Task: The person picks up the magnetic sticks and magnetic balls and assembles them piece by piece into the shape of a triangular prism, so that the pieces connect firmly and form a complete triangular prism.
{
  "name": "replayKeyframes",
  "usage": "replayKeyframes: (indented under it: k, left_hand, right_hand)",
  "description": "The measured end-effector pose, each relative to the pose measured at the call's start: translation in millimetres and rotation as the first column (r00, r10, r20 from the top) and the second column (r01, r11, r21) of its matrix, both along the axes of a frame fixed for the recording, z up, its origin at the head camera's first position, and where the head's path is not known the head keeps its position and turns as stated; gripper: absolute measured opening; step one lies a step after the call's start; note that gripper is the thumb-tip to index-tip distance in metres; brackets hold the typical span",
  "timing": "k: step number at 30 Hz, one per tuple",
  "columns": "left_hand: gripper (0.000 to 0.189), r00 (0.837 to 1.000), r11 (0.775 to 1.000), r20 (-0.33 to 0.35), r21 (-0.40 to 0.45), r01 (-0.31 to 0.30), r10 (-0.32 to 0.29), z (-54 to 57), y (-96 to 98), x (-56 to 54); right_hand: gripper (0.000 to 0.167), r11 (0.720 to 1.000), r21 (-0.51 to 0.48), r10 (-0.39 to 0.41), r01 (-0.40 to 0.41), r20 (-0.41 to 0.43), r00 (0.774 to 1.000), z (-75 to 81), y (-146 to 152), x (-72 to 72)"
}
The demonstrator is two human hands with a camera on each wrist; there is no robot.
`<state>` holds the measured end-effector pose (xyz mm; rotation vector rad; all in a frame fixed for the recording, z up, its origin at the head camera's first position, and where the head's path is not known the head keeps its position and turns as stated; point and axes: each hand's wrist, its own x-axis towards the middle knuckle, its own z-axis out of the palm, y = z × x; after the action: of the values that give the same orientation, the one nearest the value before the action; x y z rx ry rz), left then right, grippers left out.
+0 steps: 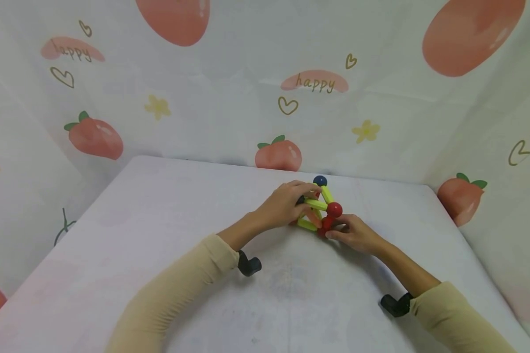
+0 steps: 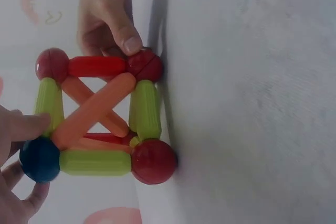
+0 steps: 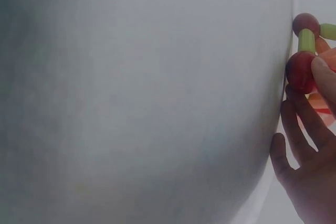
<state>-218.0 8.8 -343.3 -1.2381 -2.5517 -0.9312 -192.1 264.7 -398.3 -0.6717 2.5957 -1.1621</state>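
Note:
A box-shaped frame of magnetic sticks and balls (image 2: 94, 162) stands on the table near its far edge. Yellow-green sticks and a red stick (image 2: 97, 66) join its corners, while orange sticks (image 2: 94, 111) cross its sides. My left hand (image 1: 287, 203) grips an upper corner, its thumb and fingers around a blue ball (image 2: 39, 159). At a lower corner, my right hand (image 1: 355, 233) pinches a red ball (image 3: 302, 72) between thumb and index finger; its other fingers extend along the tabletop. Another blue ball (image 1: 320, 181) tops the far side, and a red ball (image 1: 334, 210) the near right.
The white table (image 1: 194, 196) meets a hanging cloth (image 1: 229, 98) printed with fruit, hearts and flowers behind and at both sides. Black wrist mounts (image 1: 249, 264) stick out under both sleeves. A thin dark cord (image 1: 65, 228) shows beyond the left table edge.

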Motion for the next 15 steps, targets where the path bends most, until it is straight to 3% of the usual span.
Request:
replayKeyframes:
  k: [6,15]
  left_hand:
    - [0.046,0.998,0.999,0.063,0.036,0.027,-0.029,-1.4,-7.5,-0.8]
    - [0.048,0.995,0.995,0.071,0.077,0.070,-0.076,-4.8,-17.9,-3.6]
  right_hand:
    - [0.035,1.000,0.014,-0.005,0.005,-0.007,1.000,0.6,-2,-0.1]
    - [0.039,0.999,0.027,0.020,-0.020,-0.012,1.000,1.8,0,1.3]
